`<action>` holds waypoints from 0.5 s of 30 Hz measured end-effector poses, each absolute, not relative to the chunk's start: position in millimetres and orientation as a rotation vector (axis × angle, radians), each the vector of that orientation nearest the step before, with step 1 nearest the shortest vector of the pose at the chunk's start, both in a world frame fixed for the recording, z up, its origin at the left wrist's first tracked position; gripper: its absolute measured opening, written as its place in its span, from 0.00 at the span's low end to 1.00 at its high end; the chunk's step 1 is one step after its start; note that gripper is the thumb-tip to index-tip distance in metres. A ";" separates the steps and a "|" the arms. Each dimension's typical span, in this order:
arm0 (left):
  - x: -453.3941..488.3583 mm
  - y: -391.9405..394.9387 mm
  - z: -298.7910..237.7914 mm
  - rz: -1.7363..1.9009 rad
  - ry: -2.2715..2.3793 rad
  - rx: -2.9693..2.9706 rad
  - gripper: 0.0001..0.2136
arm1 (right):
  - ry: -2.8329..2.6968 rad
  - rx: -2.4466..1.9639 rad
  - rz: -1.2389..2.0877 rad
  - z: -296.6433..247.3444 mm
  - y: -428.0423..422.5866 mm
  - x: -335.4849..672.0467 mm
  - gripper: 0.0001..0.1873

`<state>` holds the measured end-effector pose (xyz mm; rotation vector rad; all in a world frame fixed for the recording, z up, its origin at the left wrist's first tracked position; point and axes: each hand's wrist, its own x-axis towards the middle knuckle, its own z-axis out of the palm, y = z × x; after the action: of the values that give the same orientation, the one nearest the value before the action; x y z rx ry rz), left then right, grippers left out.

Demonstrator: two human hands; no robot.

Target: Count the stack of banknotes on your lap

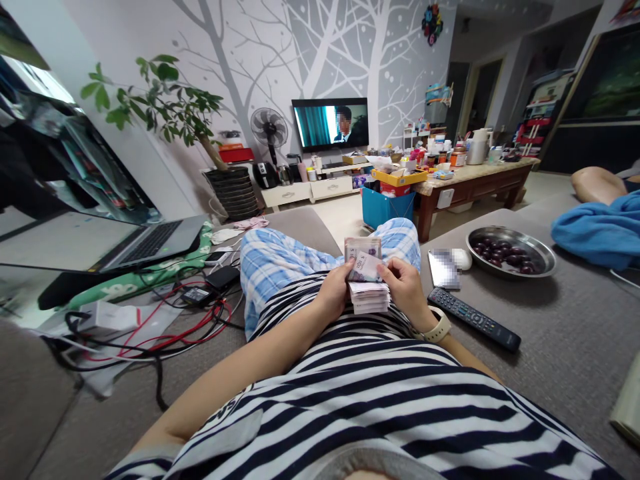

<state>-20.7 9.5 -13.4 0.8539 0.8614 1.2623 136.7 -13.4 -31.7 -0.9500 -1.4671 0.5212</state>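
In front of my striped belly I see a wad of banknotes [364, 245], gripped along its left side by my left hand [336, 288]. One pale note [367, 267] lies slanted across the wad, its right edge pinched between the thumb and fingers of my right hand [401, 285]. Below the hands a thicker folded stack of banknotes [370, 298] shows its layered edges; whether it rests on my lap or is partly held, I cannot tell. A pale watch [436, 327] circles my right wrist.
Right of me on the sofa lie a remote control [475, 320], a phone [444, 269], a white mouse [460, 259] and a metal bowl [543, 261] of dark fruit. At left are a laptop [150, 241] and tangled cables [165, 337]. A cluttered table [480, 175] stands beyond.
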 end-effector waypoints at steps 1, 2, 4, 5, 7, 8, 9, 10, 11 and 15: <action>-20.3 9.4 -12.6 1.264 0.866 0.843 0.09 | -1.471 -0.941 0.523 -31.6 -14.0 136.7 0.18; -19.9 9.4 -12.0 1.263 0.865 0.835 0.09 | -1.475 -0.931 0.525 -31.7 -14.5 136.6 0.18; -19.3 9.6 -11.5 1.259 0.856 0.828 0.09 | -1.483 -0.909 0.529 -31.8 -15.2 136.5 0.17; -19.2 9.8 -11.6 1.259 0.851 0.827 0.09 | -1.486 -0.899 0.531 -31.9 -15.6 136.4 0.16; -19.4 9.9 -12.1 1.257 0.844 0.843 0.09 | -1.489 -0.884 0.530 -31.7 -16.3 136.3 0.15; -19.7 10.0 -12.4 1.256 0.842 0.856 0.09 | -1.491 -0.880 0.529 -31.4 -16.7 136.2 0.15; -20.0 10.0 -12.8 1.255 0.840 0.871 0.09 | -1.493 -0.878 0.528 -31.0 -17.2 136.2 0.15; -20.4 10.1 -13.1 1.253 0.836 0.890 0.09 | -1.495 -0.878 0.527 -30.5 -17.6 136.2 0.15; -20.9 10.2 -13.4 1.251 0.833 0.907 0.10 | -1.497 -0.879 0.527 -29.9 -18.0 136.1 0.15; -22.5 11.1 -14.2 1.254 0.832 0.947 0.11 | -1.508 -0.876 0.545 -29.4 -18.3 135.6 0.13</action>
<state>-22.5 11.1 -14.2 0.9471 0.8321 1.2537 135.6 -18.3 -29.4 -0.8755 -1.5077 0.5453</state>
